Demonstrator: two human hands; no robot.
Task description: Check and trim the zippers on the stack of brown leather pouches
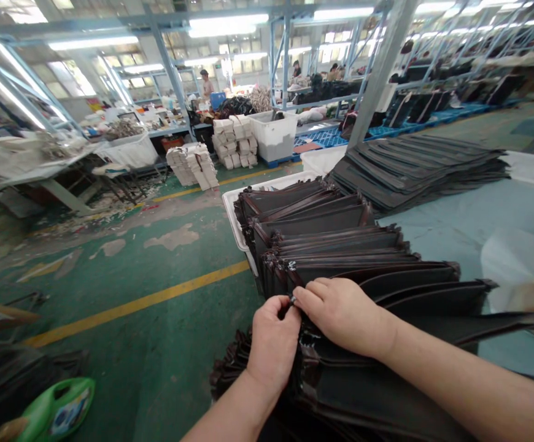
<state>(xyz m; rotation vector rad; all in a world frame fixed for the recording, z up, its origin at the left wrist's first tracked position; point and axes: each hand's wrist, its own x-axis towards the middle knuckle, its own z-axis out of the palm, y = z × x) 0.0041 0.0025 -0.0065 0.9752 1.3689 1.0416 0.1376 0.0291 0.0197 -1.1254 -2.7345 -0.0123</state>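
Rows of dark brown leather panels (322, 245) with zipped edges stand overlapped in a white plastic bin (243, 212). My left hand (274, 347) is curled, its fingertips pinching a small metal zip pull (292, 299) at the top edge of a panel. My right hand (340, 313) lies across the same panel (340, 374), its fingertips gripping the edge right beside the pull. The lower part of the bin is hidden by the panels and my arms.
A larger flat stack of dark panels (414, 166) lies on a pale blue table (474, 227) to the right. A green bottle (55, 411) sits at the lower left. Green floor (147, 294) lies to the left. Bundled white stacks (234, 144) and a person (206, 83) are further back.
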